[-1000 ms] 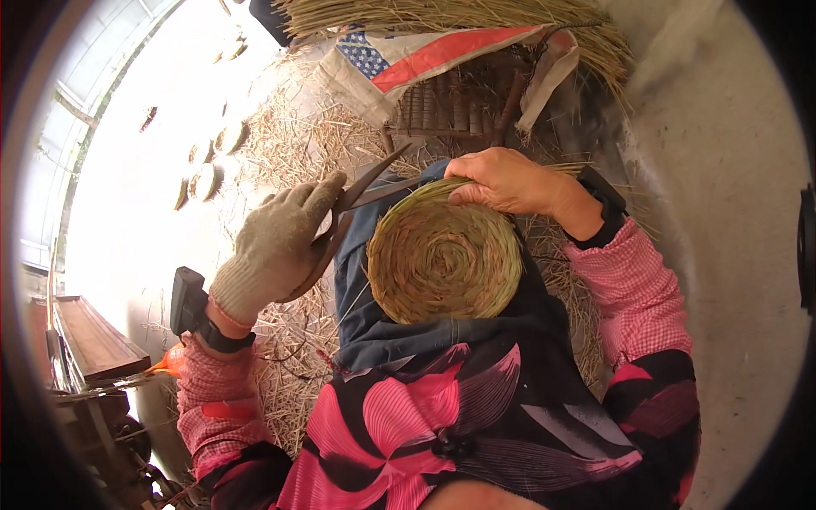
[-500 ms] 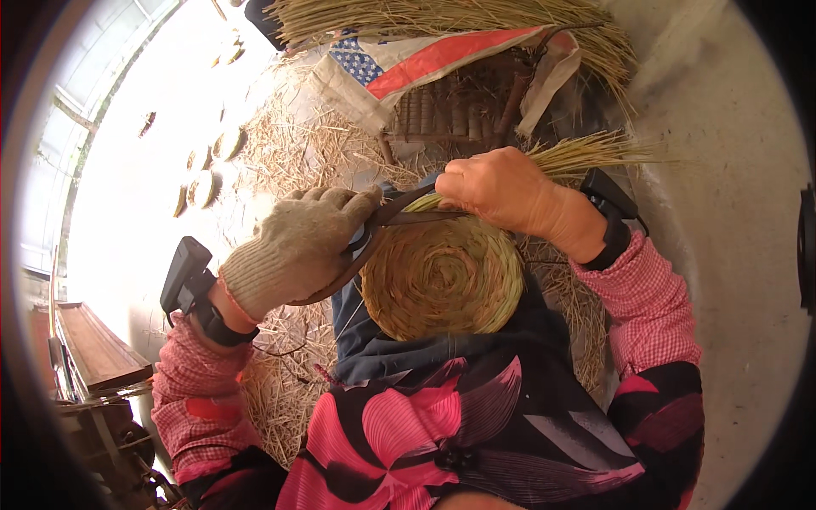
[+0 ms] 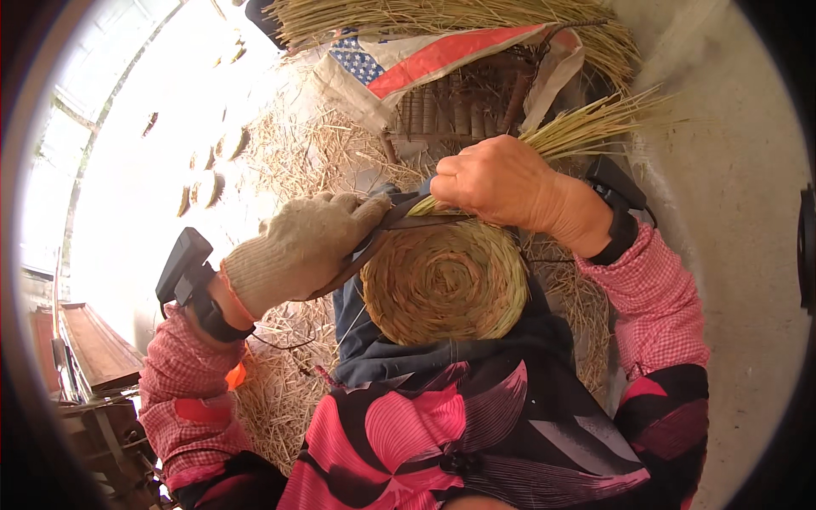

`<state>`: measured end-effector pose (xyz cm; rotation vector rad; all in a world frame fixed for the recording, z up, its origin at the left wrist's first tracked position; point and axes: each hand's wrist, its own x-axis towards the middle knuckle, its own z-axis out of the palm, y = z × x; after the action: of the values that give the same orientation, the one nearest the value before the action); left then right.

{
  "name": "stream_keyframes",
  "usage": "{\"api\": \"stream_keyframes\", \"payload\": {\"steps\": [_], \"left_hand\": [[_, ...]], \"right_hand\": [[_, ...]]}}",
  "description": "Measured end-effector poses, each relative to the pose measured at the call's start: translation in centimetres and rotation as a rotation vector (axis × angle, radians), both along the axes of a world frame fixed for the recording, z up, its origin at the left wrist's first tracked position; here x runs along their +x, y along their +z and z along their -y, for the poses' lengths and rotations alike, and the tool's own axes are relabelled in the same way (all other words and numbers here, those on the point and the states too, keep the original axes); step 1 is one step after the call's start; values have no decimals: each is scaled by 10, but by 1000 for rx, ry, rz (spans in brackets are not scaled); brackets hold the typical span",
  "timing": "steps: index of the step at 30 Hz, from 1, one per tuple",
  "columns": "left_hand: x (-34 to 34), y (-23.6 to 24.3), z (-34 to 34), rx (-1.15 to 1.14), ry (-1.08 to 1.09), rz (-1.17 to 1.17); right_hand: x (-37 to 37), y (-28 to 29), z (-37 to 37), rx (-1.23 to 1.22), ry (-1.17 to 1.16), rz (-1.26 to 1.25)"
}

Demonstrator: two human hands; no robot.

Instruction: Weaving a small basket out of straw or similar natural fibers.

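On my lap rests a round coiled straw base (image 3: 446, 289), greenish tan, its spiral facing up. A dark flat strip (image 3: 425, 222) runs along its far edge, then curves down at the left beneath my left hand (image 3: 306, 242). That hand, in a knitted glove, is closed around the strip by the left rim. At the far rim, my bare right hand (image 3: 497, 189) is closed in a fist over the strip and a bundle of straw (image 3: 586, 127), whose loose ends stick out beyond it to the right. My right fingertips are hidden.
Ahead lie a large heap of long straw (image 3: 459, 21) and a printed woven sack (image 3: 450, 64) draped over a slatted wooden seat (image 3: 446, 110). Straw scraps (image 3: 289, 153) litter the floor. At left stands a wooden tray (image 3: 98, 344); a pale wall or floor surface (image 3: 731, 255) lies right.
The loose straw ends have swung up and away from me. My right hand has shifted slightly outward, and my left hand has tilted a little; both keep their grip.
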<state>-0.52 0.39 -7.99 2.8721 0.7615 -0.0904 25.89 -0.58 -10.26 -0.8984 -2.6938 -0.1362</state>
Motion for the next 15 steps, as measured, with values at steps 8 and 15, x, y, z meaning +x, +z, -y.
{"api": "stream_keyframes", "payload": {"steps": [8,15], "left_hand": [[3,3,3,67,75,-157],[1,1,-6,103,-28,-35]], "right_hand": [[-1,3,-15,-7,88,34],[-6,7,-19,1,105,77]]}}
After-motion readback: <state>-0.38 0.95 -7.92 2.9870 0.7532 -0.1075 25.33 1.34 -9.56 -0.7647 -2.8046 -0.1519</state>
